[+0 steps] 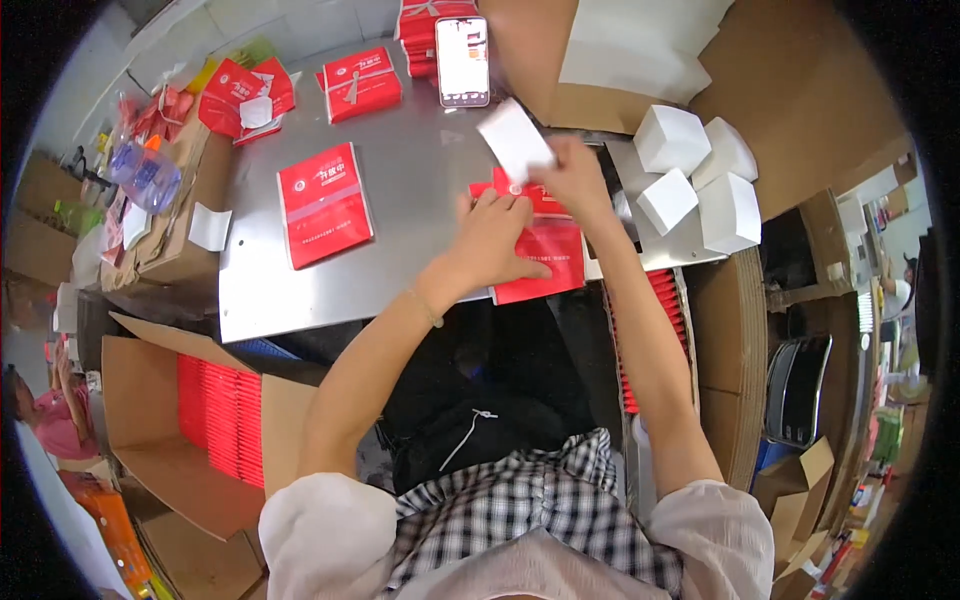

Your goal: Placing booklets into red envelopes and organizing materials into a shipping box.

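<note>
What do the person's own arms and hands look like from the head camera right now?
Both forearms are bare, coming out of short, loose white sleeves; the left white sleeve and right white sleeve bunch at the upper arms. A thin band circles the left wrist. The left hand and right hand wear no gloves; no rings are discernible.

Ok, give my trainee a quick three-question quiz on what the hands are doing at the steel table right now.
1. True or false: the left hand lies flat on a red packet.
2. What does the right hand hold? A) phone B) white card C) scissors
3. Fill in: white boxes sit to the person's ____.

Key: 1 true. 2 B, the white card; the phone lies untouched on the metal table. 3 right.
</note>
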A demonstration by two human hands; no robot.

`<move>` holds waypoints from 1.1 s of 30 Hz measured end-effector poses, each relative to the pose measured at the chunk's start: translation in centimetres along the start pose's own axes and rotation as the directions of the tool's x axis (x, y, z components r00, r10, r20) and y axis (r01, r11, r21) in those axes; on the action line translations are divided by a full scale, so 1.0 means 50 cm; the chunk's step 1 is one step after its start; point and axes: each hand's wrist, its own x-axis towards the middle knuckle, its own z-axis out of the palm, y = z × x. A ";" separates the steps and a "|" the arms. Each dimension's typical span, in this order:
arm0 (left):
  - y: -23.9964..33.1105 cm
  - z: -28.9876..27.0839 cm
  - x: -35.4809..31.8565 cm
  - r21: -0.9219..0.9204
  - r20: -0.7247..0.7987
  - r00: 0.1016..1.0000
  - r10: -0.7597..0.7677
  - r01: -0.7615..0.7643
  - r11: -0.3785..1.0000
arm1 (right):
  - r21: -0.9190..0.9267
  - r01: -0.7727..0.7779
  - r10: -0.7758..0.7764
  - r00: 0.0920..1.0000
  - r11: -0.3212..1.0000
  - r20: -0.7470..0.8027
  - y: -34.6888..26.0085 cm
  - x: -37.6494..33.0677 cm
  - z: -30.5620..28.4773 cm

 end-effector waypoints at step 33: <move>-0.016 0.022 -0.022 0.219 -0.162 0.986 0.047 -0.011 0.976 | -0.542 0.613 -0.573 0.775 0.575 0.268 0.004 -0.223 -0.080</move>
